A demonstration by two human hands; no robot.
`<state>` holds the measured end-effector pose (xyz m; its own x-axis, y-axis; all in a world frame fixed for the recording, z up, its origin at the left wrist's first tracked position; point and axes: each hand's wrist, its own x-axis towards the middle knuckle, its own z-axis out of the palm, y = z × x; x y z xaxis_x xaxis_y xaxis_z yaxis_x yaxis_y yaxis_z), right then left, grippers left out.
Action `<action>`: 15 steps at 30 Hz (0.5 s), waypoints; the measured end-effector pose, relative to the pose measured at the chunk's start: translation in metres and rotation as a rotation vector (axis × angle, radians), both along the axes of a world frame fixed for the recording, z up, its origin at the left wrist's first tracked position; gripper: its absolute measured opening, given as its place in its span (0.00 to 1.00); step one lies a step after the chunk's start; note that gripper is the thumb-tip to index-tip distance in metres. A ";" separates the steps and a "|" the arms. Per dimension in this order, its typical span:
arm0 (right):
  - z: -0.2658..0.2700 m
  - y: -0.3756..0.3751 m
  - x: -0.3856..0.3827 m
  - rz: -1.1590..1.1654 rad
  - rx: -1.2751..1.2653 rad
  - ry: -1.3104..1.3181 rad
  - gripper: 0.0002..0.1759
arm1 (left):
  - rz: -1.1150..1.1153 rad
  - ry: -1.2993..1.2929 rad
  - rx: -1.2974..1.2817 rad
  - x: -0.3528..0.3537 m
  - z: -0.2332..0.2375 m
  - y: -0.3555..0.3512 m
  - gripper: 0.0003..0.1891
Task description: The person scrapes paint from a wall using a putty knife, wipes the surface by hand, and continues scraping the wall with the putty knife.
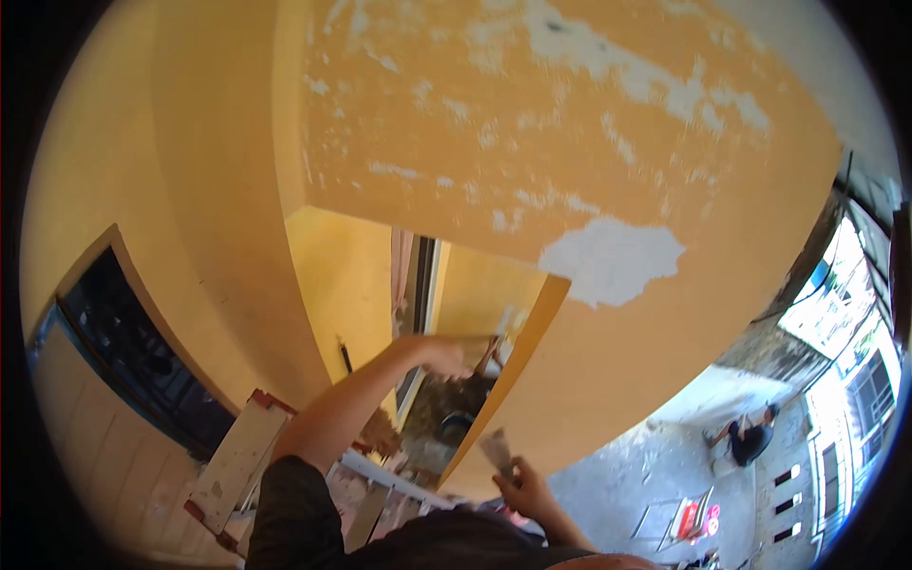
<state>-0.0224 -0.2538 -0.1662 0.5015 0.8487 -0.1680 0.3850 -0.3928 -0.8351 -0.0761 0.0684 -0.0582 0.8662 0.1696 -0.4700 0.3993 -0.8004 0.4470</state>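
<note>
My left hand (444,359) reaches out in front of the wall opening, its fingers curled. A thin, flat tool (480,338) lies along the top of that hand, seen nearly edge-on; its exact kind I cannot tell. Lower down and closer to my body, my right hand (528,494) is closed around the handle of a putty knife (496,446), whose blade points up and is smudged grey. Above both hands is a yellow-orange wall (475,142) with many pale scuffed spots. A large white patch (613,261) covers the wall beside the opening's corner.
A ladder (380,503) with a white, red-edged part (237,461) stands below me. On the grey floor far below, a person (749,439) sits at the right, near a metal frame (670,522) with red things. A dark-paned window (142,342) is at left.
</note>
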 end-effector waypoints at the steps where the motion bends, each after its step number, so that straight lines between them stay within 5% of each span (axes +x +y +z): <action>1: -0.002 -0.002 -0.003 0.015 -0.032 -0.054 0.23 | 0.072 -0.008 -0.053 -0.007 -0.030 0.014 0.28; 3: 0.018 -0.002 -0.014 0.090 -0.066 0.030 0.24 | 0.194 -0.018 -0.050 -0.027 -0.071 0.033 0.28; 5: 0.037 -0.001 -0.030 0.081 -0.101 0.070 0.19 | -0.028 0.240 0.282 -0.034 -0.079 0.045 0.27; 8: 0.041 0.004 -0.039 0.116 -0.124 -0.081 0.24 | 0.274 0.201 0.143 -0.043 -0.066 0.053 0.27; 15: 0.068 0.005 -0.076 0.086 -0.262 -0.030 0.35 | 0.333 0.023 0.194 -0.046 -0.085 0.075 0.27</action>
<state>-0.0983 -0.2488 -0.0986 0.4375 0.8178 -0.3738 0.4496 -0.5590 -0.6968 -0.1219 0.1435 -0.1431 0.7386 0.5273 -0.4200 0.6595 -0.6943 0.2882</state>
